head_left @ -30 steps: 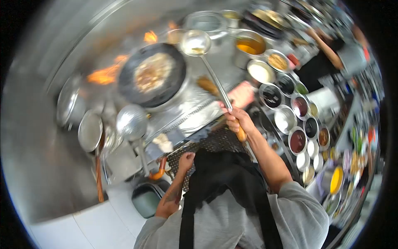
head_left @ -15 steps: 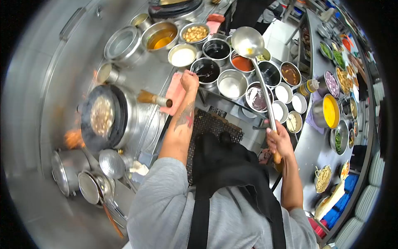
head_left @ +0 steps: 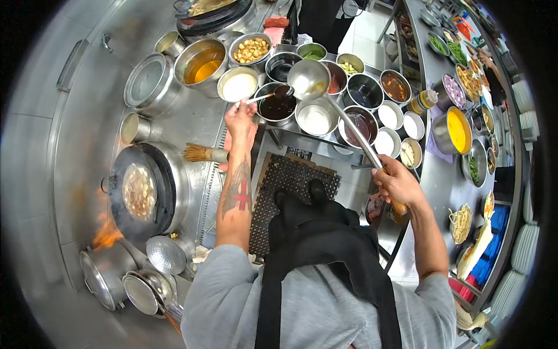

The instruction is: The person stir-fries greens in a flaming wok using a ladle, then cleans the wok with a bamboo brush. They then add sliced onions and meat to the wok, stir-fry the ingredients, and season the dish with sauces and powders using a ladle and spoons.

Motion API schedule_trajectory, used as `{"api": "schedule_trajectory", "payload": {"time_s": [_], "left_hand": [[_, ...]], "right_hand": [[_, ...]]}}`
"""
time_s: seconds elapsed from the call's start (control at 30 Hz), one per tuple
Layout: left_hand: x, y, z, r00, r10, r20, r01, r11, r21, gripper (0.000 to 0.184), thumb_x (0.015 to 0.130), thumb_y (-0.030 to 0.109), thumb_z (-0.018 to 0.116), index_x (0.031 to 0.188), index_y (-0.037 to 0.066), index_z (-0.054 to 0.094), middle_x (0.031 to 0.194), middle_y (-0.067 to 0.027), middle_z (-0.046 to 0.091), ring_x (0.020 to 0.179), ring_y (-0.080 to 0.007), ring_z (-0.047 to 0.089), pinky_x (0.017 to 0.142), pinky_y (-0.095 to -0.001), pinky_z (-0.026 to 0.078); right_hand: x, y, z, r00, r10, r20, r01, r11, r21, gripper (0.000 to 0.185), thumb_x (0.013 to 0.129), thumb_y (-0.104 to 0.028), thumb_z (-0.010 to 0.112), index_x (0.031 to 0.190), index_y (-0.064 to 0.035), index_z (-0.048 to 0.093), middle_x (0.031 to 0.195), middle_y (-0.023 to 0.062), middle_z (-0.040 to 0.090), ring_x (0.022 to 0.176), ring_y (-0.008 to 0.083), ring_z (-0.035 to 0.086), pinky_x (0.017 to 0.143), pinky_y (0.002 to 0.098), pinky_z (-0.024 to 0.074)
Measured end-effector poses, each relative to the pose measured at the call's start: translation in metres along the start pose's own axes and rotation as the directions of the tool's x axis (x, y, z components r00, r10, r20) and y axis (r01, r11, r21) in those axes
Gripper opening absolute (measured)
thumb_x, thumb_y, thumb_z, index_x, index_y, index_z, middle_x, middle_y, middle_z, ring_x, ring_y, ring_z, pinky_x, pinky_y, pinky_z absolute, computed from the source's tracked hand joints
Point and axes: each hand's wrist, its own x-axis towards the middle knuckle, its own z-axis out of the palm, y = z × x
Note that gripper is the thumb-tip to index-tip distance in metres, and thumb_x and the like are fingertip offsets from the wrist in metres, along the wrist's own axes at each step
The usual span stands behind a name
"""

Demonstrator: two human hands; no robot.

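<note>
My left hand (head_left: 240, 119) is closed on the handle of a small spoon (head_left: 283, 91), whose dark bowl is over the pot of dark sauce (head_left: 276, 108). My right hand (head_left: 400, 181) grips the wooden end of a long metal ladle (head_left: 308, 79). The ladle's bowl hangs above the sauce pots, close to the small spoon. A pot of white liquid (head_left: 239, 85) stands just beyond my left hand. Below the ladle is a pot with white contents (head_left: 316, 118). On the left, a wok (head_left: 139, 191) holds frying food over a flame.
A bamboo brush (head_left: 203, 153) lies left of my left forearm. Beyond are a pot of amber liquid (head_left: 201, 64) and a bowl of golden pieces (head_left: 251, 50). Strainers (head_left: 166, 254) lie near the lidded pot (head_left: 106, 276). Another person (head_left: 321, 20) stands at the top.
The view has turned from the wok toward the sauce pots. My left hand, empty-looking at first, now holds the small spoon. The ladle has moved over the pots in my right hand.
</note>
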Motion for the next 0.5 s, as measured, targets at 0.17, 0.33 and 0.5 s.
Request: {"api": "schedule_trajectory", "payload": {"time_s": [0.17, 0.33, 0.5], "left_hand": [[-0.021, 0.012, 0.003, 0.915, 0.222, 0.336, -0.356, 0.837, 0.416, 0.024, 0.096, 0.015, 0.060, 0.104, -0.007, 0.066, 0.076, -0.0052, 0.066, 0.064, -0.0130, 0.064, 0.061, -0.0246, 0.054], [-0.024, -0.013, -0.030, 0.968, 0.251, 0.021, -0.252, 0.965, 0.073, 0.020, 0.096, 0.009, 0.057, 0.104, -0.007, 0.066, 0.081, -0.0084, 0.065, 0.067, -0.0119, 0.064, 0.059, -0.0239, 0.053], [-0.008, -0.042, -0.034, 0.999, 0.019, 0.026, -0.027, 0.929, 0.369, 0.018, 0.095, 0.007, 0.057, 0.095, -0.008, 0.066, 0.084, -0.0099, 0.067, 0.064, -0.0136, 0.063, 0.055, -0.0235, 0.053]], "right_hand": [[0.012, -0.018, 0.011, 0.956, 0.085, 0.281, -0.223, 0.831, 0.510, 0.028, 0.096, -0.013, 0.049, 0.121, 0.0008, 0.051, 0.071, -0.0029, 0.043, 0.046, 0.0022, 0.036, 0.037, 0.0188, 0.0317], [0.007, -0.022, 0.042, 0.985, 0.047, 0.168, -0.137, 0.803, 0.580, 0.027, 0.098, -0.014, 0.049, 0.121, -0.0010, 0.052, 0.070, -0.0035, 0.042, 0.045, 0.0012, 0.033, 0.035, 0.0164, 0.0290], [0.005, -0.012, 0.025, 0.997, -0.016, 0.073, -0.012, 0.932, 0.362, 0.019, 0.096, -0.015, 0.051, 0.113, -0.0066, 0.050, 0.070, -0.0029, 0.044, 0.048, 0.0043, 0.039, 0.039, 0.0215, 0.0348]]}}
